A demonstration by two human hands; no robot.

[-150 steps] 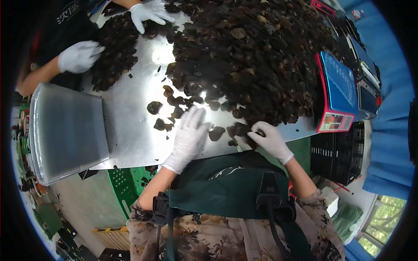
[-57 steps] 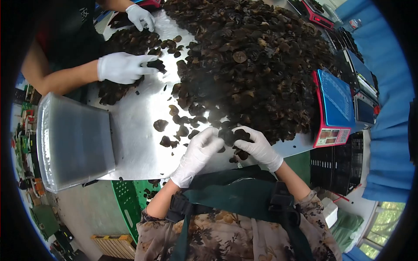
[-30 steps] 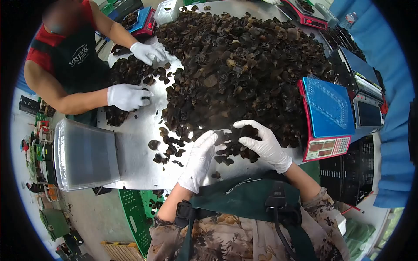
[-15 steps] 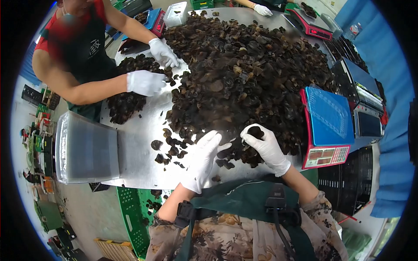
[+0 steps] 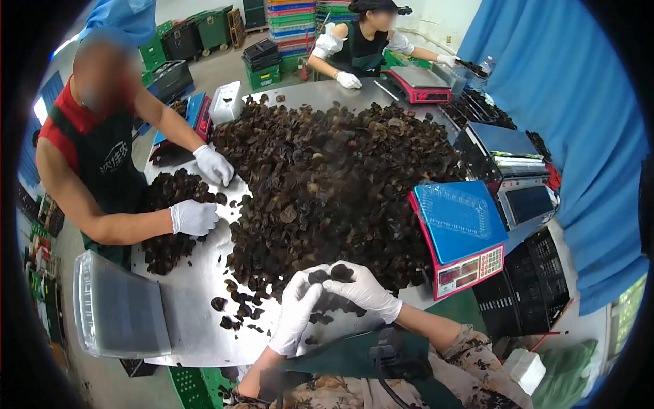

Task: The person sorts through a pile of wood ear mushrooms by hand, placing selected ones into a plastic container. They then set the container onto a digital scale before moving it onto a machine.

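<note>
A shiny metal worktop is stretching across the middle of the view, much of its surface disappearing under what is lying on it. A broad heap of dark, curled, fungus-like pieces is covering its centre, their outlines blending together in the darkest part. At the left side a co-worker is leaning in over a smaller pile, one white glove reaching onto it; what that glove is gripping is impossible to make out. A second co-worker is standing beyond the far edge, the worktop hiding the lower body. Nearer, the wearer's dark green apron is blocking part of the near edge. A stack of clear plastic trays is standing at the near left corner, and a scale with a blue plate is resting at the right. Below, a green crate is being cut off by the bottom of the view.

Between heap and apron, the left hand is pinching one dark piece at its fingertips, and the right hand is grasping another dark piece between thumb and fingers, which are covering part of it. Loose pieces are lying scattered to the left of the hands, the tiniest looking like mere specks.
</note>
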